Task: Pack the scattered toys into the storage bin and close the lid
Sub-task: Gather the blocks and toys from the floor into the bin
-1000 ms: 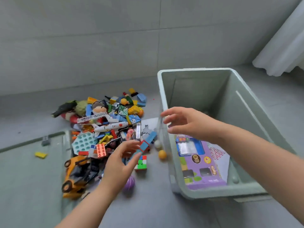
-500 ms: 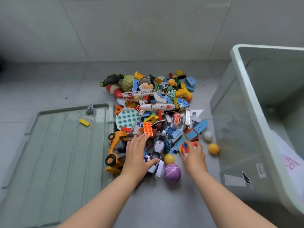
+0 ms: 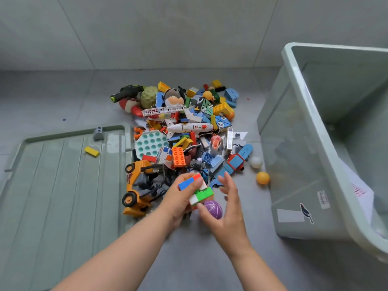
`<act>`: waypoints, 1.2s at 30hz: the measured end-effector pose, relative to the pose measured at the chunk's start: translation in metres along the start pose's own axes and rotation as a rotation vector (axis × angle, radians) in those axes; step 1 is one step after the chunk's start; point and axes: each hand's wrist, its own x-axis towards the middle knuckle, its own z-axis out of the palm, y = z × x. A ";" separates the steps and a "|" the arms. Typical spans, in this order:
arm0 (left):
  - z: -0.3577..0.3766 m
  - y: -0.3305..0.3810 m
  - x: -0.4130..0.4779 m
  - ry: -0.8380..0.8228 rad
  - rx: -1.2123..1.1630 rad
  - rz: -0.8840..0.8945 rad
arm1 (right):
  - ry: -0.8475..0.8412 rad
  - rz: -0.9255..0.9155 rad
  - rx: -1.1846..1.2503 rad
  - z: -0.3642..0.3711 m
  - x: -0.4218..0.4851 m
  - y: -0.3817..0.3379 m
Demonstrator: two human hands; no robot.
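- Now my left hand [image 3: 178, 199] grips the puzzle cube [image 3: 201, 195] at the toy pile's [image 3: 184, 133] near edge.
- My right hand [image 3: 231, 211] is spread and holds nothing, just beside the purple ball [image 3: 214, 209].
- The storage bin [image 3: 304, 106] stands to my right, nearer that free hand, so the cube must cross rightward.

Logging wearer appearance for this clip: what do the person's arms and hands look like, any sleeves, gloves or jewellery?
Both arms are bare from the frame's lower edge to the wrists: no sleeve or cuff shows on the left forearm or the right forearm. The left hand and right hand are ungloved, with no watch, bracelet or ring visible.
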 end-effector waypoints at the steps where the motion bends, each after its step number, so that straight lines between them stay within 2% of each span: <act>1: -0.004 0.000 -0.001 0.027 0.060 0.021 | 0.021 0.017 -0.087 -0.002 -0.002 0.008; 2: -0.007 0.000 -0.002 0.049 0.111 0.040 | 0.000 0.038 -0.207 -0.002 -0.005 0.018; 4: -0.014 -0.002 -0.005 0.077 0.138 0.052 | -0.171 0.078 -0.464 0.007 -0.007 0.037; 6: -0.018 -0.002 -0.008 0.085 0.119 0.054 | -0.286 0.136 -0.571 0.016 -0.004 0.049; 7: -0.020 -0.002 -0.009 0.082 0.109 0.052 | -0.266 0.157 -0.548 0.018 0.000 0.053; 9: -0.023 -0.001 -0.013 0.066 0.064 0.037 | -0.079 0.237 -0.395 0.016 0.008 0.049; 11: -0.024 0.002 -0.016 0.056 0.007 0.001 | 0.153 0.337 -0.104 0.005 0.014 0.031; 13: -0.024 0.004 -0.018 0.058 -0.055 -0.033 | 0.235 0.278 0.283 -0.004 0.018 -0.001; 15: -0.019 0.006 -0.020 0.015 -0.070 -0.033 | 0.131 0.153 0.455 -0.002 0.017 -0.030; 18: -0.005 0.015 -0.025 -0.079 -0.106 0.028 | -0.089 0.048 0.327 0.010 0.013 -0.054; 22: 0.021 0.044 -0.033 -0.161 -0.225 0.167 | -0.156 -0.051 0.328 -0.014 0.027 -0.094; 25: 0.051 0.082 -0.040 -0.279 -0.219 0.327 | -0.262 -0.122 0.222 -0.056 0.049 -0.141; 28: 0.107 0.120 -0.054 -0.398 -0.076 0.457 | -0.346 -0.120 0.042 -0.124 0.069 -0.187; 31: 0.179 0.133 -0.054 -0.446 0.165 0.524 | -0.366 -0.067 0.056 -0.217 0.066 -0.214; 34: 0.258 0.115 -0.055 -0.572 0.428 0.415 | -0.319 0.114 0.102 -0.305 0.043 -0.195; 36: 0.297 0.087 -0.049 -0.634 0.646 0.280 | -0.275 0.262 0.061 -0.347 0.028 -0.161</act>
